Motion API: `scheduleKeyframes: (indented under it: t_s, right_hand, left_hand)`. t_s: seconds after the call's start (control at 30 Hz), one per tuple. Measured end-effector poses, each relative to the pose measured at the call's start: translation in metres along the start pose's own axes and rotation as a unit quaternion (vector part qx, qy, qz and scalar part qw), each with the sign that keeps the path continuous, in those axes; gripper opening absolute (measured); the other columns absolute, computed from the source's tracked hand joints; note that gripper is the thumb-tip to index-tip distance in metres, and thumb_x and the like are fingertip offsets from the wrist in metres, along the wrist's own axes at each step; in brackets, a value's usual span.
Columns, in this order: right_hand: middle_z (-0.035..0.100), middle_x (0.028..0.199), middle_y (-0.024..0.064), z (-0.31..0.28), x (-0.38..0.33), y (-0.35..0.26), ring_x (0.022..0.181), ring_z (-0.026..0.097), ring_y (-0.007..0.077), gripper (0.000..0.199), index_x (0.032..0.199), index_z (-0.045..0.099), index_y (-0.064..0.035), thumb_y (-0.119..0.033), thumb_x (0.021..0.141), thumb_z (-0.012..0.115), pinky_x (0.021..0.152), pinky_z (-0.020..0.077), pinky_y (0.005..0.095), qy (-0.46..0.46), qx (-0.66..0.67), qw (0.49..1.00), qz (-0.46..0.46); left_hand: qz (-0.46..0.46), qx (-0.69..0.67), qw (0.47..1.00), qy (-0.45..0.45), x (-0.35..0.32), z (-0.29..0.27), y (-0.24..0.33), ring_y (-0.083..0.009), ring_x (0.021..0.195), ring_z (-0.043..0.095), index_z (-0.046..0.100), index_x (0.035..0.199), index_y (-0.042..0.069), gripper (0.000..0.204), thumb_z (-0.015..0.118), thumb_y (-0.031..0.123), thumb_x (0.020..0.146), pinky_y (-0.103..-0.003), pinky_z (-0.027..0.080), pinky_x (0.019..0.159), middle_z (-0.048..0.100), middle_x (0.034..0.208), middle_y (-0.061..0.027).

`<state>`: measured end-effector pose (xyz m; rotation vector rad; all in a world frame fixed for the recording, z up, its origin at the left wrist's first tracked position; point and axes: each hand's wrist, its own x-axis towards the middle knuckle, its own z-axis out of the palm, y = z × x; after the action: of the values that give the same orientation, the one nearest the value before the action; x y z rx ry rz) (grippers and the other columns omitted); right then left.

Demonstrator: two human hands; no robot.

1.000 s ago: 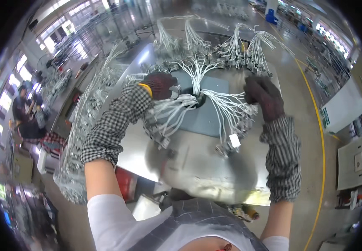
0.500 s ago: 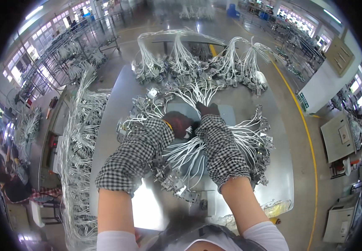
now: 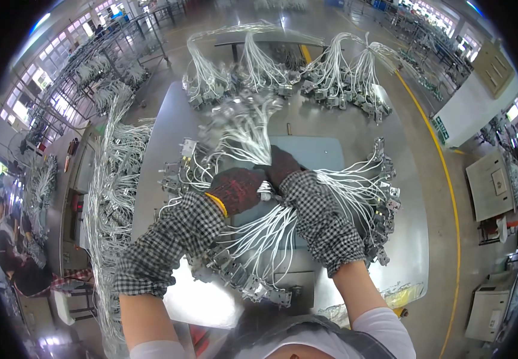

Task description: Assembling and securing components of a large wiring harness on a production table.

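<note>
Both hands wear dark red knit gloves, with black-and-white checked sleeves over my forearms. My left hand (image 3: 235, 190) is closed around the gathered white ends of the cables, which poke out beside its fingers. Just right of it and touching, my right hand (image 3: 283, 164) closes on a bundle of white cables (image 3: 244, 143) that fans away to the far left. Small metal fittings on that bundle's far end are blurred by motion. More white cables (image 3: 265, 233) spread toward me, and another fan (image 3: 354, 185) reaches right, each ending in metal fittings. My gloves hide the centre where the cables meet.
Beneath the hands lies a blue-grey board (image 3: 316, 149) on a shiny metal table (image 3: 408, 239). Several cable bundles (image 3: 259, 66) lie along its far edge. A long heap of cables (image 3: 112, 221) runs along the left. Another person (image 3: 28, 269) sits at far left; cabinets (image 3: 489, 197) stand right.
The far cable bundle has swung left with its fittings, baring more of the board. My right hand has shifted a little left, and my left forearm reaches further out to the left.
</note>
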<state>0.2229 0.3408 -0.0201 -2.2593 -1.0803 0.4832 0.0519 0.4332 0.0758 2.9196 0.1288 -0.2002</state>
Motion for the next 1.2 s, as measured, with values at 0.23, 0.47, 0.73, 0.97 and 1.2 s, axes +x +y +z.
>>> scheduleKeyframes:
  t_s: [0.23,0.47,0.73,0.97,1.2]
  right_hand:
    - [0.072,0.123,0.0228,-0.024,-0.001,-0.037,0.116,0.069,0.0426,0.052,0.131,0.064,-0.0040,-0.042,0.096,0.068,0.099,0.0554,0.0508,-0.030,-0.170,0.984,-0.046]
    - [0.070,0.132,0.0177,-0.077,-0.097,-0.014,0.124,0.065,0.0349,0.060,0.132,0.067,-0.0070,-0.055,0.098,0.061,0.110,0.0464,0.0476,0.085,-0.235,0.964,0.087]
    - [0.070,0.127,0.0132,-0.067,-0.100,0.022,0.124,0.064,0.0286,0.053,0.131,0.070,-0.0115,-0.053,0.102,0.054,0.114,0.0414,0.0457,0.041,-0.304,0.951,0.028]
    - [0.077,0.113,0.0096,-0.104,-0.084,0.006,0.115,0.071,0.0280,0.033,0.115,0.077,-0.0175,-0.040,0.099,0.060,0.098,0.0545,0.0453,-0.144,-0.373,0.912,-0.095]
    - [0.079,0.104,0.0002,-0.091,-0.076,0.032,0.105,0.074,0.0223,0.031,0.105,0.080,-0.0210,-0.038,0.100,0.055,0.090,0.0545,0.0408,-0.081,-0.389,0.878,-0.266]
  left_hand:
    - [-0.060,-0.012,0.998,-0.032,0.011,0.000,-0.011,-0.0383,0.113,0.071,0.064,0.137,0.013,0.051,0.069,0.034,0.091,-0.050,0.057,0.098,0.073,0.122,-0.0180]
    - [0.016,0.051,0.999,-0.003,-0.005,0.013,0.012,-0.0376,0.106,0.073,0.063,0.133,0.012,0.048,0.072,0.028,0.088,-0.051,0.057,0.092,0.075,0.115,-0.0152]
    - [-0.001,0.050,0.998,-0.034,0.021,0.015,0.027,-0.0391,0.113,0.070,0.063,0.133,0.010,0.048,0.073,0.028,0.090,-0.051,0.055,0.099,0.074,0.119,-0.0183]
    - [0.041,0.087,0.994,-0.045,0.021,0.005,0.028,-0.0343,0.129,0.063,0.057,0.145,0.010,0.069,0.079,0.042,0.088,-0.048,0.049,0.109,0.065,0.141,-0.0159]
    - [0.022,0.079,0.959,0.270,-0.077,-0.064,0.008,-0.0362,0.130,0.062,0.063,0.139,0.007,0.067,0.087,0.029,0.081,-0.046,0.048,0.111,0.068,0.136,-0.0171]
